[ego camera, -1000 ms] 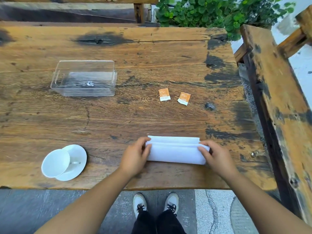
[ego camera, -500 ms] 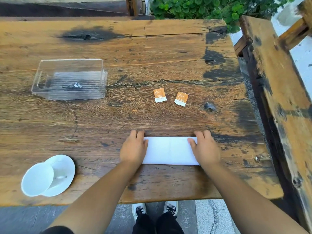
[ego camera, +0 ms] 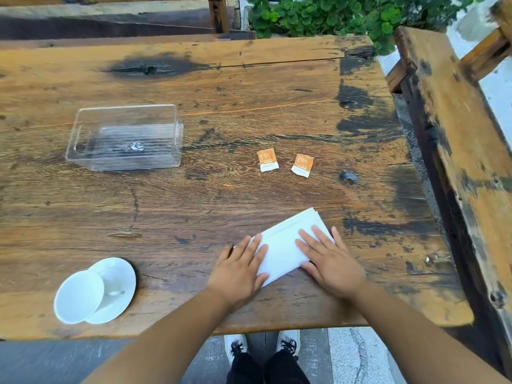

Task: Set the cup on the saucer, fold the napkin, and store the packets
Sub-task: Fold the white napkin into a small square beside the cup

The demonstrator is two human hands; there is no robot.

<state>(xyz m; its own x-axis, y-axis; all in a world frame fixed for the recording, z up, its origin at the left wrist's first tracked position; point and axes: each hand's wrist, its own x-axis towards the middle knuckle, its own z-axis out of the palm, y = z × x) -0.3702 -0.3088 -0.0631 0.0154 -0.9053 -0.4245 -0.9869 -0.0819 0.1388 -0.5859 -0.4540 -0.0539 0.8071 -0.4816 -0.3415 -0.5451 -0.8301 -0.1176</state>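
A folded white napkin lies near the table's front edge, turned diagonally with one end pointing to the far right. My left hand rests flat on its near left end and my right hand presses flat on its right part, fingers spread. A white cup lies on its side on a white saucer at the front left. Two orange packets lie side by side in the middle of the table. A clear plastic box stands empty at the left.
The worn wooden table has a wooden bench along its right side. Green plants grow beyond the far edge. My shoes show on the stone floor below the front edge.
The napkin was folded over into a narrow strip, then turned from square-on to diagonal. Both hands shifted from its ends to lying flat on top of it.
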